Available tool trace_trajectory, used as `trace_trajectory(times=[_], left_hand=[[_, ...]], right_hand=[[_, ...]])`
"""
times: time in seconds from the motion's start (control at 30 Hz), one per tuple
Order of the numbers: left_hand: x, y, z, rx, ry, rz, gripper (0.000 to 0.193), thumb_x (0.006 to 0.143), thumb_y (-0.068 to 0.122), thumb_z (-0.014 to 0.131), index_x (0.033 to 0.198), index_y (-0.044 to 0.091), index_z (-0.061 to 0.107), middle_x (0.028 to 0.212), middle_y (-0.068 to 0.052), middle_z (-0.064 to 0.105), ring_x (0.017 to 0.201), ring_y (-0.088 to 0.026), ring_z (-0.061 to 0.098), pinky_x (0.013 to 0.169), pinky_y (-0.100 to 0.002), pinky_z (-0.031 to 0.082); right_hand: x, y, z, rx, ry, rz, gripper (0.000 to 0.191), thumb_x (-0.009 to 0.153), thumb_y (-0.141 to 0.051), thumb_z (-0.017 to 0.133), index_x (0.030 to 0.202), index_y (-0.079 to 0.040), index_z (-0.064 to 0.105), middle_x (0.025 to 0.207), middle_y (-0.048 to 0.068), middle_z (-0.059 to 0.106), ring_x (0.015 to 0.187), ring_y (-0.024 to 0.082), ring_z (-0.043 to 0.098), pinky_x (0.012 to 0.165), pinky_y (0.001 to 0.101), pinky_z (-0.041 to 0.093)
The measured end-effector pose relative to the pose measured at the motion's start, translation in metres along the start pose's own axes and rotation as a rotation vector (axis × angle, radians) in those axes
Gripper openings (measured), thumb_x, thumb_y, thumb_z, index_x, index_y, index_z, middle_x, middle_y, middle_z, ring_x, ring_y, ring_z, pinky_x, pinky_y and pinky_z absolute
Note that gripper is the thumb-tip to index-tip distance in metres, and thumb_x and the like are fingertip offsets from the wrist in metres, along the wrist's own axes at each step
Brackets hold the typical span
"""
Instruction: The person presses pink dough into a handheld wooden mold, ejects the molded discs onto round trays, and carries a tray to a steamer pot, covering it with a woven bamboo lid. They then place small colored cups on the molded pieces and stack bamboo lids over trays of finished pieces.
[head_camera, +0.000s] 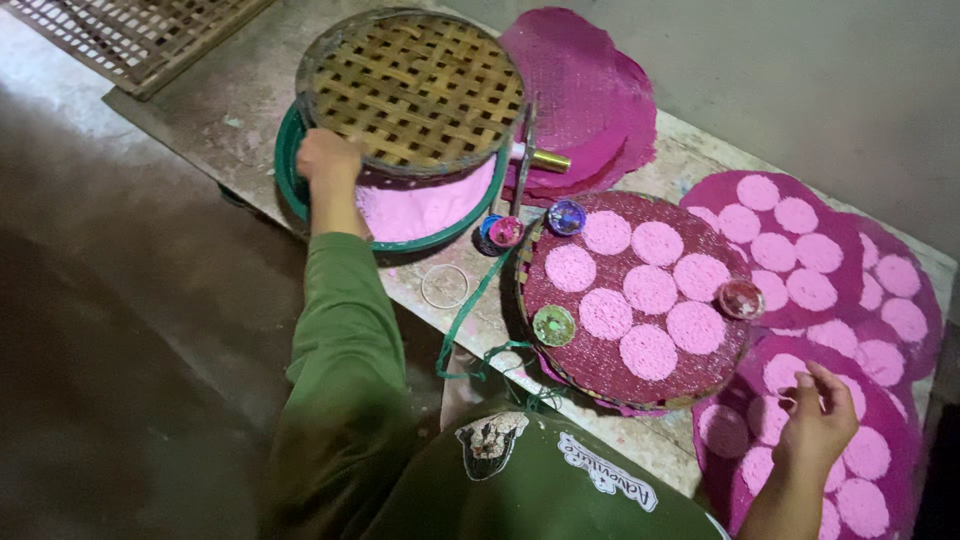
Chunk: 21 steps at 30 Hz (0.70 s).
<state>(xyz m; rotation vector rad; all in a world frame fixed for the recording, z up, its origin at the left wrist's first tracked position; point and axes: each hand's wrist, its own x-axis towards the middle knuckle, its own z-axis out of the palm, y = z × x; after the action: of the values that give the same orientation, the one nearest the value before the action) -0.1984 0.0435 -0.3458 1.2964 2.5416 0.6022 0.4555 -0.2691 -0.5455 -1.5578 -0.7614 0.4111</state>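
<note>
Head view: left hand (325, 160) fingers grip the sieve (413, 90) rim over the basin (290, 175); right hand (818, 420) fingers, loosely open and empty, touch near-right discs (865, 452).

Green long left sleeve (345, 340), green top with patches, bare right forearm (790, 505)

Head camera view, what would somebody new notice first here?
Most striking is the round magenta tray at centre, covered with pale pink discs, with more such sheets overlapping to its right. Upper left, a woven bamboo sieve sits over a green basin of pink powder, the left hand at its edge. The right hand hovers over the lower right discs.
</note>
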Motion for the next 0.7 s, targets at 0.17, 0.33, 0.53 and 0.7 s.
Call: trace_trajectory(times=[0.17, 0.33, 0.53, 0.7], left_hand=[[0.006, -0.005, -0.001, -1.194, -0.095, -0.012, 0.053, 0.092, 0.016, 0.058, 0.138, 0.007, 0.034, 0.116, -0.015, 0.062, 0.091, -0.032, 0.073, 0.071, -0.042, 0.063], [-0.008, -0.014, 0.023, -1.397, -0.288, 0.142, 0.035, 0.100, 0.006, 0.055, 0.133, 0.001, 0.043, 0.117, -0.014, 0.060, 0.094, -0.020, 0.072, 0.077, -0.035, 0.067], [-0.124, -0.004, 0.090, -1.414, -0.623, 0.361, 0.045, 0.098, 0.007, 0.059, 0.140, 0.006, 0.044, 0.100, -0.004, 0.068, 0.077, -0.010, 0.065, 0.056, -0.021, 0.050], [-0.220, -0.012, 0.144, -1.207, -0.863, 0.394, 0.053, 0.102, 0.017, 0.055, 0.152, 0.008, 0.042, 0.099, -0.005, 0.070, 0.065, -0.012, 0.057, 0.046, -0.020, 0.037]], right_hand=[[-0.005, -0.025, 0.008, 0.011, 0.004, -0.025, 0.021, 0.108, -0.001, 0.064, 0.129, -0.002, 0.066, 0.112, 0.005, 0.067, 0.084, 0.011, 0.064, 0.072, 0.0246, 0.052], [-0.012, -0.079, 0.043, 0.107, -0.072, -0.054, 0.021, 0.108, -0.004, 0.066, 0.130, -0.001, 0.067, 0.109, 0.006, 0.067, 0.088, 0.011, 0.062, 0.074, 0.0246, 0.051], [-0.021, -0.148, 0.077, 0.447, -0.387, -0.088, 0.060, 0.101, -0.036, 0.060, 0.149, -0.008, 0.039, 0.131, 0.009, 0.062, 0.100, 0.017, 0.071, 0.082, 0.0276, 0.059], [-0.046, -0.133, 0.066, 0.290, -0.291, -0.146, 0.060, 0.109, -0.028, 0.063, 0.159, 0.001, 0.046, 0.139, 0.009, 0.059, 0.112, 0.012, 0.058, 0.096, 0.0254, 0.050]])
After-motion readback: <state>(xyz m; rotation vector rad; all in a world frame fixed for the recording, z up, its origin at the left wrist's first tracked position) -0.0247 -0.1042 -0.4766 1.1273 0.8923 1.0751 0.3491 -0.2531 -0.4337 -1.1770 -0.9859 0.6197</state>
